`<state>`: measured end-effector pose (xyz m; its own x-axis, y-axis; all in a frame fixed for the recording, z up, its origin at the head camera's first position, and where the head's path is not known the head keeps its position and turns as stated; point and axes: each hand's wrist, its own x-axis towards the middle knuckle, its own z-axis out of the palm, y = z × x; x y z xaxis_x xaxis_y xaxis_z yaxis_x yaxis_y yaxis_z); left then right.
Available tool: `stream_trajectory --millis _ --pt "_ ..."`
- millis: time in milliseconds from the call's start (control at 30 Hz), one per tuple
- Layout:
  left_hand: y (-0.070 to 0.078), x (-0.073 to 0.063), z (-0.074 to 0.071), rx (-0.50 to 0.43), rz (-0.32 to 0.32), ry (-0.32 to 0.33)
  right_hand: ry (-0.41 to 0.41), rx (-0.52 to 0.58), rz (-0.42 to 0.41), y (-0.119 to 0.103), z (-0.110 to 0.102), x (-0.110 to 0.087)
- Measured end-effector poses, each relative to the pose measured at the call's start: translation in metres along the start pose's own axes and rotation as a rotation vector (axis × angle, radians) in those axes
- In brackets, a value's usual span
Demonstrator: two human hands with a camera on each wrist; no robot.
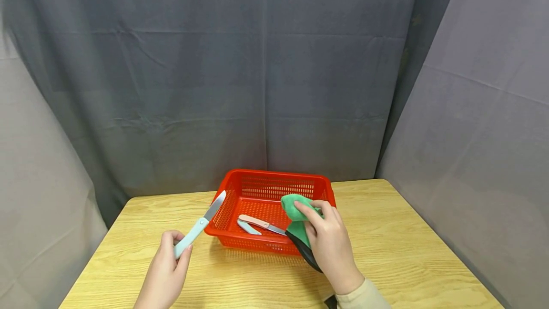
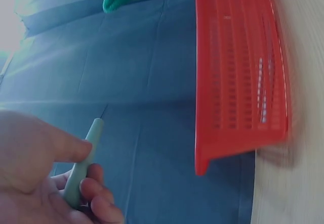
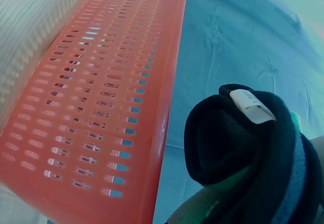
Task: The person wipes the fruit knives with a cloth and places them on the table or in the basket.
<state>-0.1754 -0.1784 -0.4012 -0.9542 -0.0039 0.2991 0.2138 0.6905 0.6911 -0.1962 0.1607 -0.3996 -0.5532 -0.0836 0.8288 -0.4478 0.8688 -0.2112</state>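
My left hand grips the pale blue handle of a knife, its steel blade pointing up and away over the basket's left rim. In the left wrist view the same handle lies between thumb and curled fingers. My right hand pinches a green cloth with a black part hanging down, above the basket's right front. A white tag shows on the dark part of the cloth in the right wrist view. Inside the basket lie a pink-handled knife, its blade tip hidden, and a pale blue piece, perhaps a folded knife.
The red perforated basket stands on the wooden table near its back edge. A grey curtain hangs behind the table, and paler cloth hangs at both sides.
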Motion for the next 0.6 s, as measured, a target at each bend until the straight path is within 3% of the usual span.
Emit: stream_trajectory --millis 333,600 --pt "0.019 0.000 0.025 -0.057 0.087 0.030 0.003 0.007 0.002 -0.004 0.001 0.001" --pt "0.037 -0.002 0.040 -0.089 0.104 0.052 0.005 0.017 -0.009 -0.009 0.001 0.002"
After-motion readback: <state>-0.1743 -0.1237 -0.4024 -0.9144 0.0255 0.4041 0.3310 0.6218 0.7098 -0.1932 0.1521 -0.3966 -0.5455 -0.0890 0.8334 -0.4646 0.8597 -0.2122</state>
